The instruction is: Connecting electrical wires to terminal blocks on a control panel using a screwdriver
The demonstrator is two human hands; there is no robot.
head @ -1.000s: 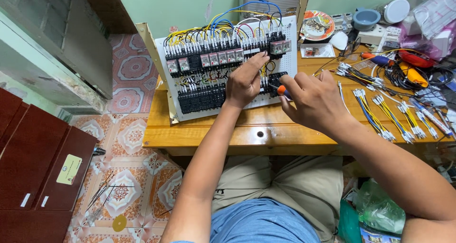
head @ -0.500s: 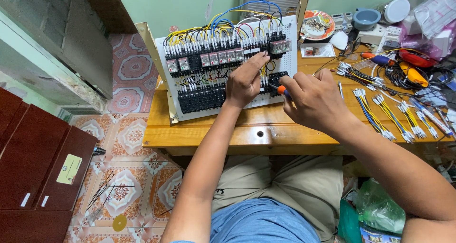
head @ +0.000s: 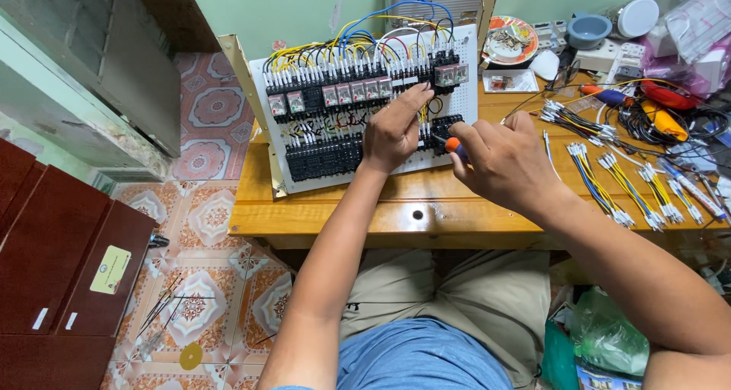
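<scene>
A white perforated panel (head: 279, 173) leans on the wooden table (head: 365, 207), packed with rows of black relays and terminal blocks joined by yellow, blue and red wires. My left hand (head: 392, 131) rests on the panel's middle, fingers pinching at a wire or terminal near the right-hand blocks. My right hand (head: 502, 161) grips a small screwdriver with an orange handle (head: 454, 145), its tip pointing left into the black terminal block (head: 449, 123) beside my left fingers.
Bundles of cut yellow and blue wires (head: 617, 180) lie on the table's right side. Behind them are orange-handled tools (head: 662, 119), a plate of small parts (head: 510, 39) and a grey bowl (head: 588, 30). A dark red cabinet (head: 53, 268) stands at left.
My right hand has shifted slightly left toward the panel with the screwdriver. My left hand stays on the panel.
</scene>
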